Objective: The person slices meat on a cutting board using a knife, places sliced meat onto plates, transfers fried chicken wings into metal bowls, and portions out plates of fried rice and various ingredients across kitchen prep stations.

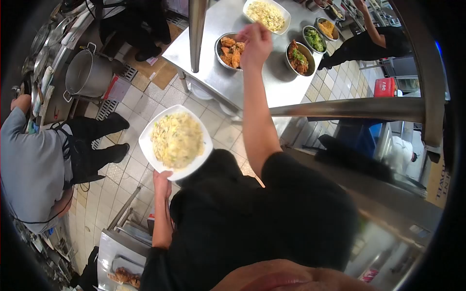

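My left hand (pixel 163 182) is closed on the rim of a square white plate (pixel 145 140) heaped with fried rice (pixel 177 140). The plate is held out over the tiled floor, in front of my body. My right hand (pixel 254 41) is stretched over the steel table, its fingers smeared by motion. It overlaps the right edge of a metal bowl (pixel 219 54) of browned fried chicken pieces (pixel 232 51). Just beyond the fingers stands another white dish of fried rice (pixel 265 14). To the right is a bowl of fried chicken with green garnish (pixel 298 58).
Further right on the steel table (pixel 272 82) are bowls of green vegetables (pixel 314 39) and orange food (pixel 327 28). A steel post (pixel 196 34) rises at the near table edge. A person in grey (pixel 34 160) works at left beside a large pot (pixel 90 72). Other people stand behind the table.
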Available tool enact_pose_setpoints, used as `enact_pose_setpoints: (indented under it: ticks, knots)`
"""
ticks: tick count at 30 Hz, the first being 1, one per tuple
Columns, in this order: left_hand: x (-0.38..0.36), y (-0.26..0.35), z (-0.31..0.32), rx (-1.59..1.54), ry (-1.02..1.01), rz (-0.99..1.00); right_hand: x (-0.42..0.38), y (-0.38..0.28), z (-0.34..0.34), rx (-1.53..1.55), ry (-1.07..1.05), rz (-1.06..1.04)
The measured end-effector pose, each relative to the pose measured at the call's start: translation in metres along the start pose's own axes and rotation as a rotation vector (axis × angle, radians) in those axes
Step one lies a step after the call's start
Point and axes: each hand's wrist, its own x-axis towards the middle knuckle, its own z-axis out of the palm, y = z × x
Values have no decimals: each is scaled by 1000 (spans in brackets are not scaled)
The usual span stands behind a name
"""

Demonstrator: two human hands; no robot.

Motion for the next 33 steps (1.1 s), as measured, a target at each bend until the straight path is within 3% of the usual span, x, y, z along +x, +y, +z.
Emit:
enact_pose_setpoints:
  ticks: [1,3,7,11,13,15,18,22,25,33]
  knots:
    - [-4,-2,-2,-15,7,17,34,19,-4,107,213,-85]
    - [-8,-16,-14,-24,41,10,93,45,-26,214,687,16]
    - [-31,-26,-20,25,208,1,173,79,-89,-251,1172,383]
    - [-46,-43,-40,-66,298,7,192,89,-133,-230,709,488]
    - [-50,-46,-45,-119,330,24,204,112,-164,-71,505,513]
    - [-53,-51,-52,-152,380,45,224,139,-199,112,385,626]
    - [-54,-54,-68,-176,333,24,218,139,-190,106,294,479]
    - [-58,-54,-82,-211,305,6,188,106,-125,58,495,412]
    - [-61,-52,-87,-215,384,19,167,93,-109,109,491,340]
    - [-87,-46,-134,-179,285,106,70,16,-66,18,469,269]
